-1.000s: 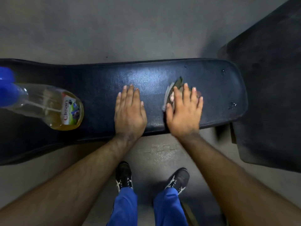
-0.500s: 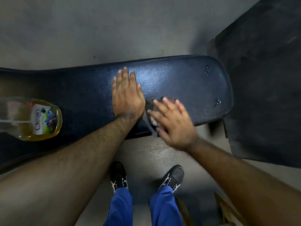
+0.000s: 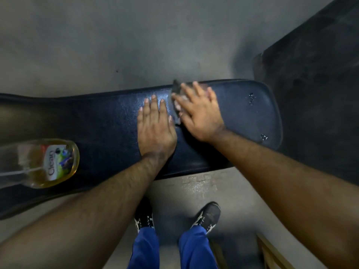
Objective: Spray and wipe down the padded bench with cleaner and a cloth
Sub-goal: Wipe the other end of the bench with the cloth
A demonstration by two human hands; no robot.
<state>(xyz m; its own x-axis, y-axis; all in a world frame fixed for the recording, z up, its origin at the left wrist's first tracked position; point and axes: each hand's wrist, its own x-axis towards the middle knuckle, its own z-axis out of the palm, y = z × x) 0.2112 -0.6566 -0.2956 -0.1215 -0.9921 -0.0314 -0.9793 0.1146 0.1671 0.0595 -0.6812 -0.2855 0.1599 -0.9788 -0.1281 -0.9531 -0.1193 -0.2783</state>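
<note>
Since half a second back the right hand (image 3: 200,115) is sliding the cloth (image 3: 176,98) away from the near edge, so now it's sitting up at the far edge of the padded bench (image 3: 242,117), with a dark corner poking past the fingertips. That hand is lying flat, fingers spread and straight, pressing the cloth down, not gripping it. The left hand (image 3: 155,129) is resting flat just beside it, fingers straight, holding nothing.

The bench is running left to right across the view, its rounded end pointing right toward a black mat (image 3: 320,84). A few droplets are sitting near that end.

The cleaner bottle (image 3: 40,164) is lying on its side on the bench, well to the left, base pointing right, yellowish liquid inside. The label is reading "Clean". Below the bench: black shoes (image 3: 207,216) and blue trousers (image 3: 194,247) on grey floor.
</note>
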